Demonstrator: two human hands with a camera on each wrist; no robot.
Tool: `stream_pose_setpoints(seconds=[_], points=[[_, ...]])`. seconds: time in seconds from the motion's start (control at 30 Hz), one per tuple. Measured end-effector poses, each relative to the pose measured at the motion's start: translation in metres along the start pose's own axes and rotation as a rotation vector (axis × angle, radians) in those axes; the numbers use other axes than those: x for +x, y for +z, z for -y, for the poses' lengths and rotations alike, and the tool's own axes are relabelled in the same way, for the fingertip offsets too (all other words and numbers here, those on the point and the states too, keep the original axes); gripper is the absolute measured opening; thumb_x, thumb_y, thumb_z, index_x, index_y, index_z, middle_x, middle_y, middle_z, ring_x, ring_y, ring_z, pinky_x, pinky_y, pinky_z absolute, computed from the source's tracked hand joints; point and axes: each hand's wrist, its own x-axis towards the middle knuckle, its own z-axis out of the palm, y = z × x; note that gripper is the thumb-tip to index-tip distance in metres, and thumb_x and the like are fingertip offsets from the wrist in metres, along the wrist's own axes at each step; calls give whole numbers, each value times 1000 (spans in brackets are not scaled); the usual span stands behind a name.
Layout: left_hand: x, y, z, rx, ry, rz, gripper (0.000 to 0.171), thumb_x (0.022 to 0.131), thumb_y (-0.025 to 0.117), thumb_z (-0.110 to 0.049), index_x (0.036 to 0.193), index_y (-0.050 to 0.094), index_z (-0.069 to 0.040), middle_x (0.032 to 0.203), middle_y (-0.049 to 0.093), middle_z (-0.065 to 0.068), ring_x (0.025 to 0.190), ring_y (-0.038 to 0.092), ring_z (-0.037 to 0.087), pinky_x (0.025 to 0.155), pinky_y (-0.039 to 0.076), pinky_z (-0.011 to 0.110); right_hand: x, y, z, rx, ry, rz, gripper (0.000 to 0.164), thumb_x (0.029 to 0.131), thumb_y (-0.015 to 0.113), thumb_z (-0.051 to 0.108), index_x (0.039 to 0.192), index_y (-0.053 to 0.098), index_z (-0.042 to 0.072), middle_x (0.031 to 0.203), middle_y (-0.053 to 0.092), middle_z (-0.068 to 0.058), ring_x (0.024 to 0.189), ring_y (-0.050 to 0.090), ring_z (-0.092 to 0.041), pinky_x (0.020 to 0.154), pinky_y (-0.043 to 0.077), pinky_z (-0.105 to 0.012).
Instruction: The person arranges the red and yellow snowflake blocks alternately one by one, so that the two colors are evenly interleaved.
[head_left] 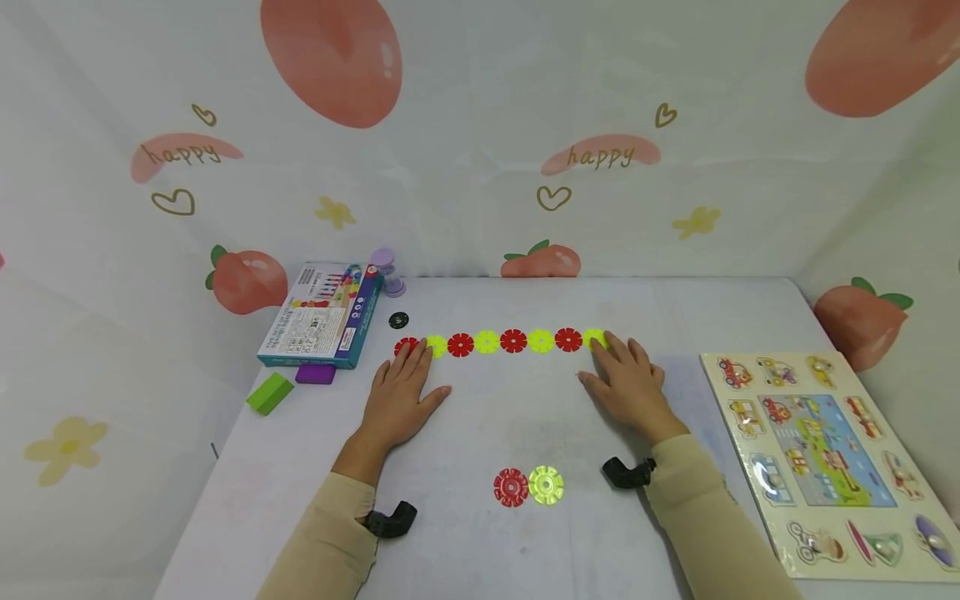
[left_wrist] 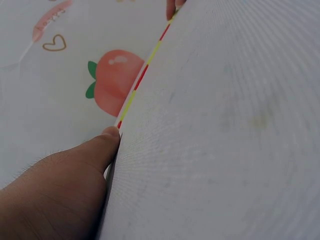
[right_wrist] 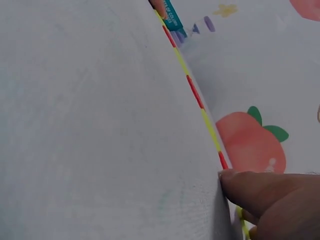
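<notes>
Red and yellow-green notched plastic discs alternate in a straight row across the table, with a red disc (head_left: 513,341) near its middle. My left hand (head_left: 397,404) lies palm down at the left end, its fingertips on the end red disc (head_left: 406,343) and against the yellow-green disc (head_left: 437,347) beside it. At the right end, my right hand (head_left: 626,387) touches the last yellow-green disc (head_left: 595,337) with extended fingers, partly covering it. Closer to me, another red disc (head_left: 512,487) lies beside a yellow-green disc (head_left: 546,485). Both wrist views show the row edge-on, flat on the table.
A printed box (head_left: 322,317) lies at the back left, with a purple hourglass (head_left: 387,275) and a black disc (head_left: 399,320) near it. In front are a purple block (head_left: 315,374) and a green block (head_left: 270,393). A picture puzzle board (head_left: 825,515) occupies the right side.
</notes>
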Motion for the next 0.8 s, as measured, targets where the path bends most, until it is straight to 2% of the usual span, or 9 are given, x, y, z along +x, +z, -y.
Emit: stream_pose_setpoints(seconds=[0.27, 0.37, 0.43, 0.5, 0.57, 0.63, 0.73, 0.8], points=[[1, 2, 0, -6, 3, -2, 86, 89, 39, -70, 155, 16, -19, 160, 7, -2, 144, -1, 24, 111, 4, 55, 1, -1, 2, 27, 18, -7, 75, 91, 51, 59, 151, 32, 18, 158, 15, -10, 139, 5, -42, 93, 16, -68], [0, 2, 0, -8, 2, 0, 86, 89, 39, -69, 155, 16, -19, 160, 7, -2, 144, -1, 24, 111, 4, 55, 0, -3, 2, 79, 12, -24, 74, 92, 49, 58, 151, 31, 19, 158, 15, -10, 138, 7, -43, 92, 15, -68], [0, 3, 0, -5, 1, 5, 85, 89, 39, -69, 155, 16, -19, 160, 6, -2, 144, -1, 24, 111, 3, 55, -3, -5, 1, 142, -4, -68, 72, 93, 48, 57, 151, 32, 18, 157, 19, -12, 137, 12, -44, 91, 17, -70], [0, 2, 1, -2, 1, 6, 85, 89, 38, -69, 155, 16, -19, 160, 7, -2, 144, -1, 24, 111, 3, 54, -6, -10, 2, 252, -32, -127, 68, 95, 48, 53, 150, 33, 16, 154, 25, -13, 136, 19, -43, 95, 19, -69], [0, 2, 0, -7, 5, 4, 85, 90, 39, -69, 155, 17, -19, 160, 7, -1, 144, -1, 24, 111, 4, 55, -12, -16, 5, 393, -56, -167, 63, 96, 50, 49, 149, 36, 17, 150, 33, -11, 133, 31, -39, 97, 27, -65], [-1, 1, 1, -10, 10, -2, 85, 90, 40, -68, 154, 17, -18, 160, 8, -1, 144, 0, 25, 111, 4, 55, -20, -22, 10, 553, -92, -174, 58, 96, 52, 46, 147, 39, 21, 146, 40, -6, 127, 41, -32, 97, 35, -59], [0, 0, 1, -10, 15, -11, 85, 89, 40, -68, 154, 18, -18, 160, 8, -1, 144, 1, 26, 111, 4, 56, -35, -31, 23, 810, -167, -100, 48, 99, 52, 35, 144, 41, 26, 140, 46, 0, 119, 50, -29, 94, 42, -51], [0, 0, 2, -1, 12, -12, 86, 89, 39, -69, 154, 18, -18, 160, 8, -1, 144, 1, 25, 111, 5, 55, -46, -33, 32, 930, -245, -20, 44, 101, 50, 26, 144, 41, 25, 137, 48, -2, 118, 51, -34, 93, 44, -50]])
